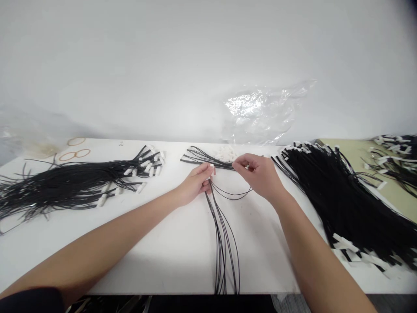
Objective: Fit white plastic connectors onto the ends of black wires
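Observation:
My left hand (195, 184) is closed on a small white connector (212, 167) at the middle of the table. Several thin black wires (224, 248) hang down from beneath its fingers to the front edge. To the right, my right hand (260, 176) pinches a black wire, and its fingertips cover the wire's end. A thin loop of wire (233, 198) sags between both hands. Behind the hands lies a loose bunch of black wires (198, 158), partly hidden by the right hand. A small pile of white connectors (226, 153) sits beside that bunch.
At left spreads a bundle of black wires with white connectors (81, 182). A large bundle of black wires (342, 204) covers the right side. More wires rest on a yellowish board (345, 152). Rubber bands (75, 154) lie at back left; a clear plastic bag (260, 113) is behind.

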`<state>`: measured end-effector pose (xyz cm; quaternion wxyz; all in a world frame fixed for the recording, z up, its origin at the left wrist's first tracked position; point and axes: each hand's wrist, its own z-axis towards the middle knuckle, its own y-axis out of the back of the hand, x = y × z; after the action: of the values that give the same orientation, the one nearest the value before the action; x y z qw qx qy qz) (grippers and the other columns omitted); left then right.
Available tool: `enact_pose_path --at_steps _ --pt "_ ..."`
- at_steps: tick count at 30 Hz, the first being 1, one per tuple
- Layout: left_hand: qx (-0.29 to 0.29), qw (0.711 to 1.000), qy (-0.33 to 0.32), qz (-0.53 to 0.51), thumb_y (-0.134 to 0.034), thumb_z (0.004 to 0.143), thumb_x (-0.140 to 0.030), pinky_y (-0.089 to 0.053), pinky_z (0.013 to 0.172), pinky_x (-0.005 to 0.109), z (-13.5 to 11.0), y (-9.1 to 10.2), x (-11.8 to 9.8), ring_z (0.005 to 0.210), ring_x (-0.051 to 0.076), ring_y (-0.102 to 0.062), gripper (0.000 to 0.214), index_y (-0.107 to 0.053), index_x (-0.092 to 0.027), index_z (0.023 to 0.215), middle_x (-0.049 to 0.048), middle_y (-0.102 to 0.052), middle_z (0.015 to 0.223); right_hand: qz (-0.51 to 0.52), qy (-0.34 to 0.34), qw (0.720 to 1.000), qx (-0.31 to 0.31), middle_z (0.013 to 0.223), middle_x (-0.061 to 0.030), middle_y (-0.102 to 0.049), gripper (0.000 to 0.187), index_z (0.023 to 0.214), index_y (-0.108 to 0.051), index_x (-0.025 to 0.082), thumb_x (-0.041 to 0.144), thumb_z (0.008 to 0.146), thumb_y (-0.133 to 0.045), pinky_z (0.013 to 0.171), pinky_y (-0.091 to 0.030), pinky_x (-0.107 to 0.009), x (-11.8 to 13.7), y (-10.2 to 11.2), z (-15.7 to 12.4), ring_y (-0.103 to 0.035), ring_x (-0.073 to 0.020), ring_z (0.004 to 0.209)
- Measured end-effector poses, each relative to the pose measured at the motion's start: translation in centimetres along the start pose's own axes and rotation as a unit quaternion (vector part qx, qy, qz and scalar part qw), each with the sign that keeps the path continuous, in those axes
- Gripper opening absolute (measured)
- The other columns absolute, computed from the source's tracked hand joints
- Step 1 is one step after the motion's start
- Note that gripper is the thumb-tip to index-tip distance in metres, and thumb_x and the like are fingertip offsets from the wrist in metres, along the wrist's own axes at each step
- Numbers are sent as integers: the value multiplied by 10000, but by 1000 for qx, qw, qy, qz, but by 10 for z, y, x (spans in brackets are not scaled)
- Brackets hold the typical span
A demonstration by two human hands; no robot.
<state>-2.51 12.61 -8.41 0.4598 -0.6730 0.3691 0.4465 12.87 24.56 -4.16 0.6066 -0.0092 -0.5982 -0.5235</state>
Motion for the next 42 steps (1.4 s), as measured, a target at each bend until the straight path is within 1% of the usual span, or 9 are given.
enact_pose_path --at_steps 2,4,7,9,26,32,34,37,42 --pt "10 1000 3 6 -523 823 -444 -389 450 183 0 1 1 418 43 -276 276 -484 -175 775 -65 -280 524 -100 108 988 -52 745 -5 -619 155 820 -660 210 290 824 -527 533 -336 -190 -4 -6 -1 -455 -61 561" --pt "19 1000 10 8 -518 827 -438 -389 456 183 0 2 1 414 39 -274 274 -482 -172 771 -64 -286 528 -200 198 955 -91 720 2 -619 167 806 -669 218 254 842 -510 521 -299 -188 -5 -12 -2 -468 -57 568" --pt "34 999 25 2 -521 831 -414 -381 457 173 1 3 0 419 38 -276 258 -486 -167 763 -59 -290 542 -290 293 901 -138 650 17 -596 166 753 -665 220 220 840 -524 512 -265 -194 -5 -19 -3 -467 -45 550" --pt "42 999 28 -4 -528 831 -394 -368 451 160 1 4 0 430 40 -276 245 -492 -163 756 -56 -287 546 -303 327 881 -157 631 24 -581 157 735 -654 216 200 835 -533 528 -272 -195 -4 -23 -4 -468 -42 554" --pt "77 996 48 -10 -547 816 -391 -367 480 176 1 8 -2 475 45 -276 265 -508 -144 729 -39 -295 596 -287 340 876 -187 580 36 -486 168 697 -591 194 162 840 -507 535 -245 -223 -6 -35 -4 -353 -56 509" --pt "45 996 49 -58 -567 800 -375 -395 475 196 3 8 -1 466 61 -332 234 -512 -156 740 -43 -292 572 -305 367 851 -218 748 -1 -589 59 782 -594 201 157 803 -560 641 -269 -258 0 -33 -3 -443 -100 703" --pt "34 993 57 -100 -587 788 -345 -393 468 191 5 10 -1 451 55 -329 214 -511 -153 731 -47 -291 564 -279 401 850 -198 808 -1 -599 68 799 -593 210 149 797 -563 683 -271 -277 3 -33 -5 -447 -108 746" --pt "24 983 80 -167 -595 780 -328 -388 462 184 7 12 -1 440 51 -340 207 -512 -146 724 -48 -304 550 -249 452 847 -127 726 13 -565 90 768 -595 210 141 799 -548 690 -257 -287 5 -34 -8 -404 -102 699" --pt "-4 977 111 -182 -605 772 -339 -395 451 186 7 13 -3 466 70 -440 213 -515 -147 747 -23 -417 586 -263 459 845 -74 632 15 -500 168 705 -600 210 105 801 -511 690 -222 -289 0 -43 -10 -330 -106 666"
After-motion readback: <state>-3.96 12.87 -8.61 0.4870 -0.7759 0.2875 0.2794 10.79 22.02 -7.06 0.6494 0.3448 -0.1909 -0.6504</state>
